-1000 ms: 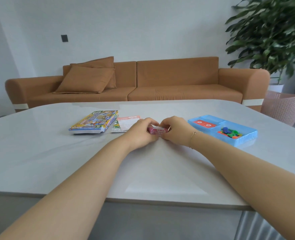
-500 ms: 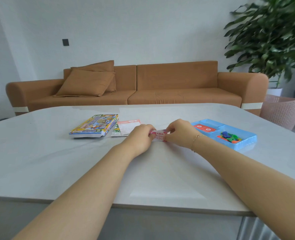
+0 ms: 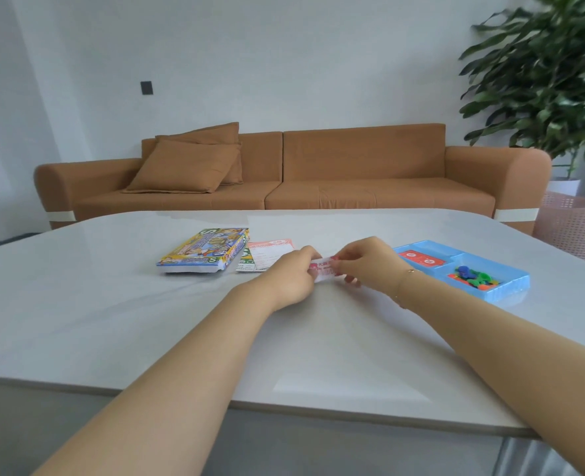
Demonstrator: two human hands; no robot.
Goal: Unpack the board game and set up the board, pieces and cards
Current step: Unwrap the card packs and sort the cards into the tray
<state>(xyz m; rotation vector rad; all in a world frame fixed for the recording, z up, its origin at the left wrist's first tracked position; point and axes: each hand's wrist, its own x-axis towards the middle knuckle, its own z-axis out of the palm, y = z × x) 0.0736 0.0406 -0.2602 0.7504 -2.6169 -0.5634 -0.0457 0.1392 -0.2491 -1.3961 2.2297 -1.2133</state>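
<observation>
Out past the middle of the pale surface point(image 3: 78, 321), both hands meet over a small pink-and-white card packet point(image 3: 324, 268). The left hand point(image 3: 292, 274) pinches its left end with curled fingers, and the right hand point(image 3: 370, 266) pinches the right end, fingertips on top. Red print runs across the packet's face, too small to read. Toward the far edge on the left lies the game box point(image 3: 204, 250), bright yellow and blue, with a big green "S" showing at two corners; the rest of its lettering is blurred. Just beside it, a red-topped instruction sheet point(image 3: 268, 252) lies flat, partly hidden behind the left hand, its text unreadable. Over toward the right edge sits a blue plastic tray point(image 3: 497, 290): red cards point(image 3: 419, 258) in the far compartment, a heap of blue, green and orange pieces point(image 3: 473, 274) in the nearer one. Behind the surface stretch a brown sofa point(image 3: 352, 166) with cushions, a leafy plant point(image 3: 552, 73) and a pink basket point(image 3: 579, 225).
</observation>
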